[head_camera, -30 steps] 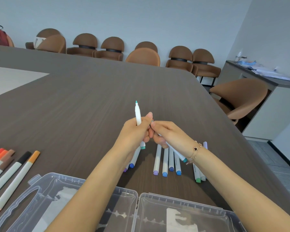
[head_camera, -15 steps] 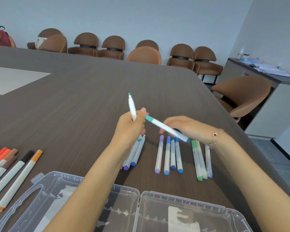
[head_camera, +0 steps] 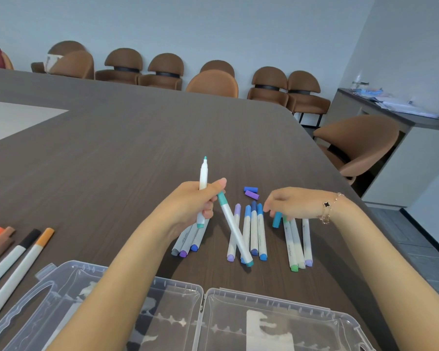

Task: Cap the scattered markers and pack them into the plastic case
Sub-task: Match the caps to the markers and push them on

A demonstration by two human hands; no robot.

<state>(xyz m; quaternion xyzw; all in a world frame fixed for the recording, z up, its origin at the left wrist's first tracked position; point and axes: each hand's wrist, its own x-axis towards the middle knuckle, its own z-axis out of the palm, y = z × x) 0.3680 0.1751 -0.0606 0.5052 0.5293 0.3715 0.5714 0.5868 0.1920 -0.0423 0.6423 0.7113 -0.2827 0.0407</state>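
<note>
Brown chairs (head_camera: 214, 82) line the pale wall behind a long dark wood-grain counter (head_camera: 127, 138), where the markers are spread out. Upright in the left hand (head_camera: 192, 203) is an uncapped teal marker (head_camera: 202, 183), its tip pointing up and its teal tail end showing below the curled fingers, which grip the barrel. Just beside that hand a capped teal marker (head_camera: 235, 230) lies slantwise across a row of purple and blue markers (head_camera: 254, 231); whether its cap end touches the fingers cannot be told. Under the left wrist sits another small cluster of markers (head_camera: 188, 240) with grey, purple and blue ends.

To the right, the right hand (head_camera: 293, 202) reaches down with fingers curled toward a loose teal cap (head_camera: 277, 219) — the fingertips are at the cap, though a firm pinch cannot be made out. A bracelet (head_camera: 330, 207) hangs at that wrist. Beneath that hand lie three more markers (head_camera: 298, 245) with green, pale and lilac ends. Two loose caps, blue and purple (head_camera: 251, 192), rest on the counter between the hands, a little farther away.

Nearest the camera the clear plastic case (head_camera: 276, 323) lies open flat — both halves up, no markers visible inside. At far left sit orange, brown and black markers (head_camera: 15, 252), well apart from the rest.
</note>
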